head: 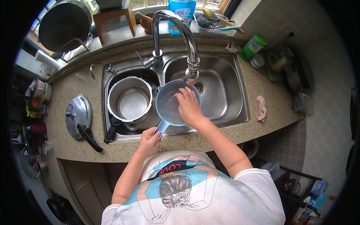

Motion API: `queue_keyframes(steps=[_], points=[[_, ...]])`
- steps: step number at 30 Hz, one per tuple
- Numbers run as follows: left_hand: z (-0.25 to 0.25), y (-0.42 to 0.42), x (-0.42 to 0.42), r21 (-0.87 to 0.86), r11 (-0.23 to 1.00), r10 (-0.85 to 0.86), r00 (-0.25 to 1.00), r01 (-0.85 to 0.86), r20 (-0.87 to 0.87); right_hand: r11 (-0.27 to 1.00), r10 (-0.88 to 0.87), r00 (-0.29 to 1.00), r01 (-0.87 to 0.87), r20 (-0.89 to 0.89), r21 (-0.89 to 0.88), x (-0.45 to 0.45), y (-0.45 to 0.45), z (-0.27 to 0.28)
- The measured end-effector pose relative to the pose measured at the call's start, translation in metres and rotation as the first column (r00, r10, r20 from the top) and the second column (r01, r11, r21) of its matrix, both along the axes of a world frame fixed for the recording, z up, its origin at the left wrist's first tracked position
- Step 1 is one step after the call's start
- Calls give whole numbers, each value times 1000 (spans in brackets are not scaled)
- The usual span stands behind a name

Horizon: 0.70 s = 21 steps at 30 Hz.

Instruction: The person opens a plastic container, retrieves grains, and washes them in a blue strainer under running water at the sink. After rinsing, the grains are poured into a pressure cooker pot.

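Note:
My left hand (149,139) grips the handle of a light-blue plastic water dipper (166,105) at the sink's front edge. The dipper's bowl, with cloudy liquid in it, is over the divider of the double sink. My right hand (188,105) reaches over the bowl, its fingers bent and slightly apart; no held thing shows, though the palm side is hidden. To the left, a pressure cooker pot (130,99) sits in the smaller basin, its black handle towards me. The chrome faucet (191,74) ends just above the dipper's far rim.
A pressure cooker lid (80,116) lies on the counter left of the stainless steel sink (225,81). Right of the sink lies a crumpled pink-and-white cloth (261,109). Behind stand a blue detergent bottle (182,17), a tray of brushes (216,24) and a green-lidded container (252,47).

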<state>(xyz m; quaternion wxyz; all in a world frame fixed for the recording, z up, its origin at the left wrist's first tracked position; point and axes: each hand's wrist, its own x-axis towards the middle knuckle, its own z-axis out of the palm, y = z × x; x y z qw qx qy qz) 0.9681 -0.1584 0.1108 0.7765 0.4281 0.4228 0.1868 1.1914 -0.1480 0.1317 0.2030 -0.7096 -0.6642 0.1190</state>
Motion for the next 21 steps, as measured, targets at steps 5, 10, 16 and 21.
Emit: queue_keyframes(steps=[5,10,16,21], points=[[2,-3,-3,-1,1000,11,1000,-11,-23,960,176,977,-143,120,-243,-12,-9,-8],[0,-6,-6,4,1000,1,999,0,-41,949,212,973,-183,93,-257,-15,-12,-11],[10,-10,-6,-21,999,36,998,-37,-42,989,-10,933,63,-360,134,1,-7,-9],[6,-9,-15,-2,1000,2,998,-2,-56,864,-191,626,473,-756,174,39,2,-12]])
